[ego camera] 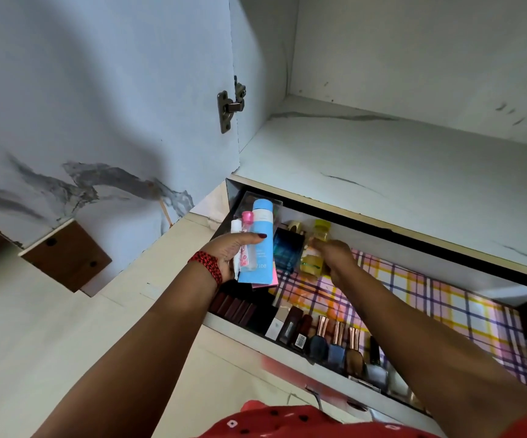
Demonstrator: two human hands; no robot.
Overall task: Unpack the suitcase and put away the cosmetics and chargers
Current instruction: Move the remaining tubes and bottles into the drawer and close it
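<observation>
Open drawer (240, 330), plaid liner (445, 306), nail polish bottles (338, 347) along its front

A home's dressing cupboard: a white marble-patterned cupboard door (97, 121) on a grey metal hinge (231, 104) at upper left, a matching white shelf (382, 172), and below it an open cream-fronted drawer (240, 330) lined with checked pink-and-yellow paper (445, 308) (small glass nail-polish bottles (336, 346) stand in a row along its near edge).

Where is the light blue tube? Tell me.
Head view: the light blue tube is gripped in the left hand with a pink-capped vial, above the open drawer, left of a dark blue bottle.
</observation>
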